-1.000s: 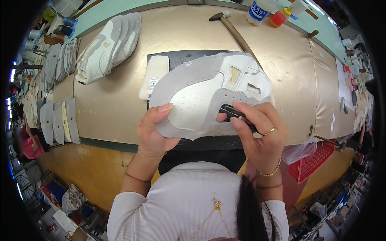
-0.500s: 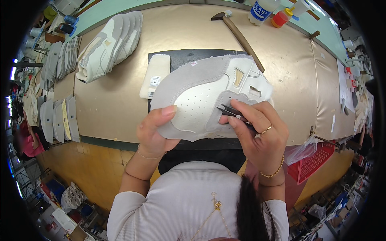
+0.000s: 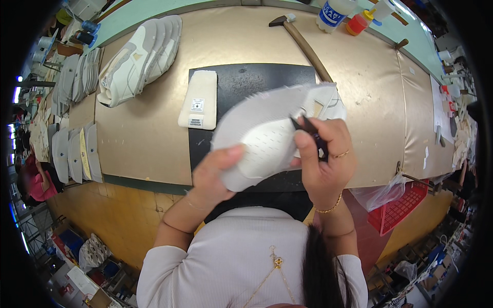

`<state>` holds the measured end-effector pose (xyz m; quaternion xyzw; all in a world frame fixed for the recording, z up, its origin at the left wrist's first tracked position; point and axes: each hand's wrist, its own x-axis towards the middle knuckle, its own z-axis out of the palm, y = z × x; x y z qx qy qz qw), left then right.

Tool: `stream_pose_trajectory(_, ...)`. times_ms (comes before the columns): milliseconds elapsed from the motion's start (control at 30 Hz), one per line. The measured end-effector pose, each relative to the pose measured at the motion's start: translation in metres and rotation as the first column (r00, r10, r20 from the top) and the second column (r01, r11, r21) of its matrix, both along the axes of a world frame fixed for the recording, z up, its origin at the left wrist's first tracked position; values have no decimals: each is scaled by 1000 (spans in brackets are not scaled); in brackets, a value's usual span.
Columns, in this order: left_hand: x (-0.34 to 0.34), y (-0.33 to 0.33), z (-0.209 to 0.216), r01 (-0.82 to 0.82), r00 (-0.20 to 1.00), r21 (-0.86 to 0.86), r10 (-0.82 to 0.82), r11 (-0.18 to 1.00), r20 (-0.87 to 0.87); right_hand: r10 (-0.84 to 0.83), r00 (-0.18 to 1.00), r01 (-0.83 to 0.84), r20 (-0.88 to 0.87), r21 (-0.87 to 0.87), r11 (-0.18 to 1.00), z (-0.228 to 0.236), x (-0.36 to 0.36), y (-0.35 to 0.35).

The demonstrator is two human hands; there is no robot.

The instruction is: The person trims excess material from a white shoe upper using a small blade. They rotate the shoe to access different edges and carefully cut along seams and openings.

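Note:
A white and grey shoe upper [image 3: 267, 141] with rows of small perforations is held tilted above the table, smeared by motion. My left hand [image 3: 214, 172] grips its lower left edge, thumb on top and fingers underneath, out of sight. Black thread snips [image 3: 314, 134] sit in my right hand [image 3: 328, 159], their pointed tips over the upper near its eyelet part. I cannot tell whether the tips touch it. Below lies a black board [image 3: 257, 77], with a cream tongue-shaped piece [image 3: 204, 92] bearing white labels on its left side.
Stacked shoe uppers [image 3: 146, 56] lie at the back left, grey pieces [image 3: 74, 151] along the left. A hammer [image 3: 303, 46] rests behind the board. A bottle [image 3: 331, 15] and a red squeeze bottle [image 3: 359, 23] stand at the back right. A red basket [image 3: 398, 208] sits right, below the table edge.
The shoe upper has turned and shifted right and nearer, uncovering more of the black board. My left hand has moved right with it. The snips have moved slightly right and up.

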<state>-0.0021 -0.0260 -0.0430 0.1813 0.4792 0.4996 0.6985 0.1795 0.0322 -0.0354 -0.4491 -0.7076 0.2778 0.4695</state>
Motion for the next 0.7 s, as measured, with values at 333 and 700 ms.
stream_pose_trajectory(333,-3,24,9,55,926,275,-152,960,345,-189,946,193,-262,-10,981,14,31,2)
stream_pose_trajectory(700,15,22,-54,-171,825,298,-29,939,564,-124,973,5,-193,-522,853,-17,26,6)
